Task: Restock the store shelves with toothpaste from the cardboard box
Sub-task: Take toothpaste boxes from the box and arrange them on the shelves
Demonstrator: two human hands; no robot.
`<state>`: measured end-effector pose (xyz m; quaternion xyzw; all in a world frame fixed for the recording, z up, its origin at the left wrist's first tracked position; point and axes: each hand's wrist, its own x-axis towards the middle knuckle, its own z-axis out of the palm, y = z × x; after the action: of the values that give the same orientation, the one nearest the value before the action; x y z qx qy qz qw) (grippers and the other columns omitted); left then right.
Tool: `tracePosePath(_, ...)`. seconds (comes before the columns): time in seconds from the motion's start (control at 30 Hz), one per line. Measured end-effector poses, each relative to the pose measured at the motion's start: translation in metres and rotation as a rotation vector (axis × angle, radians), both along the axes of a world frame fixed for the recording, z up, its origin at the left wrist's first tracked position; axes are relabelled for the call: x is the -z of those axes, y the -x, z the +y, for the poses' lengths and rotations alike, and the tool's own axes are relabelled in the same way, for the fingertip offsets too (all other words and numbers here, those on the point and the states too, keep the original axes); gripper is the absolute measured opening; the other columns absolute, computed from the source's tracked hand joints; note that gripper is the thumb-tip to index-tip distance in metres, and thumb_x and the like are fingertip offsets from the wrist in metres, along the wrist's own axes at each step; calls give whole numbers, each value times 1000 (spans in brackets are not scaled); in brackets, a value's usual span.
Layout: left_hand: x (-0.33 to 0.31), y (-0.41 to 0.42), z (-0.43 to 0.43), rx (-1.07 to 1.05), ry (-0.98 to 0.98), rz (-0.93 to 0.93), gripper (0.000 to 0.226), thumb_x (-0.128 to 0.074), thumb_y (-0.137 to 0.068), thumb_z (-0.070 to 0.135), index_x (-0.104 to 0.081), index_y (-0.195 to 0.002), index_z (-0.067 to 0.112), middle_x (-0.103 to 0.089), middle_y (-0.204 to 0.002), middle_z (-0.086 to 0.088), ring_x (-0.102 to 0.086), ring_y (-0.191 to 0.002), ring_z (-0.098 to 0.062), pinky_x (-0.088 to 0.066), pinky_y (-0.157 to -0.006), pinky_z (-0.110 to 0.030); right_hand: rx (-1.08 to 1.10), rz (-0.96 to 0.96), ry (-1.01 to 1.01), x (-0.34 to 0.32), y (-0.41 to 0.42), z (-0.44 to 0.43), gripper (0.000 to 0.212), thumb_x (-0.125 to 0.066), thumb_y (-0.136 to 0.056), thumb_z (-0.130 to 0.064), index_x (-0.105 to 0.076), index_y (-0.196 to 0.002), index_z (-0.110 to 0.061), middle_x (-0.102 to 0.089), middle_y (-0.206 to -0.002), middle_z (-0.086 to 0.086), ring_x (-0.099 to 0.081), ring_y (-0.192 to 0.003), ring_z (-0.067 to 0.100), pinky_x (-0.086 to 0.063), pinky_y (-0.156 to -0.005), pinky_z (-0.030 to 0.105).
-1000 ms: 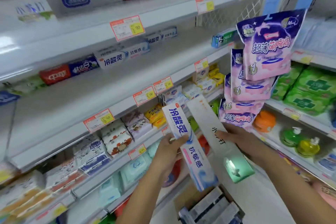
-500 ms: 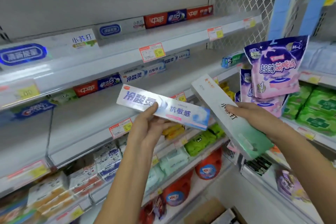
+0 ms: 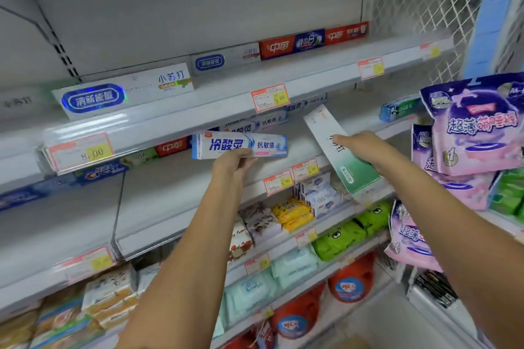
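1. Here, head view: the left hand [image 3: 232, 163] grips a blue-and-white toothpaste box [image 3: 241, 145] from below near its middle. The box is level, in front of the second shelf [image 3: 170, 187], where matching boxes [image 3: 256, 125] lie.
2. The right hand [image 3: 365, 147] clasps a longer white-and-green toothpaste box [image 3: 340, 153] at mid-length. It is tilted, top end toward the same shelf.
3. Handling, judged: glossy card cartons, rectangular, light, fairly stiff. Corners probably crush and the print looks slick. Grip across the long faces, not the end flaps.
4. Shelves look like painted metal, with clear plastic price rails [image 3: 170, 125].
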<state>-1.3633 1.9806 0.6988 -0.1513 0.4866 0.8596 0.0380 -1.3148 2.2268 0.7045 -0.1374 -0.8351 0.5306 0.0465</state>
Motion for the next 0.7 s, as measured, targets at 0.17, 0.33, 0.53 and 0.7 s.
tracePosePath(0.17, 11, 27, 12, -40, 128, 101, 32, -67, -75, -14, -60, -106, -8, -65, -100, -19, -65, -81, -24, -57, -67, -25, 71, 7, 87, 13, 21, -6, 75, -59, -90, -44, -32, -143, 3, -39, -146, 20, -42, -130, 35, -36, -103, 40)
tracePosePath(0.33, 21, 15, -11, -216, 145, 330, 50, -78, -71, -3, -55, -115, -2, -67, -108, -16, -67, -98, -26, -58, -77, -31, 72, 5, 81, 17, 36, -5, 74, -58, -90, -46, -34, -143, 1, -39, -147, 19, -41, -131, 35, -35, -104, 42)
tracePosePath(0.53, 35, 9, -61, -332, 889, 296, 67, -87, -65, 26, -49, -118, 13, -58, -110, -1, -58, -98, -19, -49, -86, -33, 45, 7, 19, 14, 51, -6, 73, -57, -90, -45, -35, -142, 2, -41, -145, 20, -44, -129, 35, -37, -101, 39)
tracePosePath(0.7, 39, 42, -52, -104, 1312, 293, 63, -77, -78, 28, -50, -131, 7, -59, -126, -8, -60, -109, -25, -41, -81, -23, 29, 39, -137, 16, 58, -9, 55, -54, -92, -45, -51, -127, -2, -59, -115, 17, -54, -109, 31, -39, -76, 30)
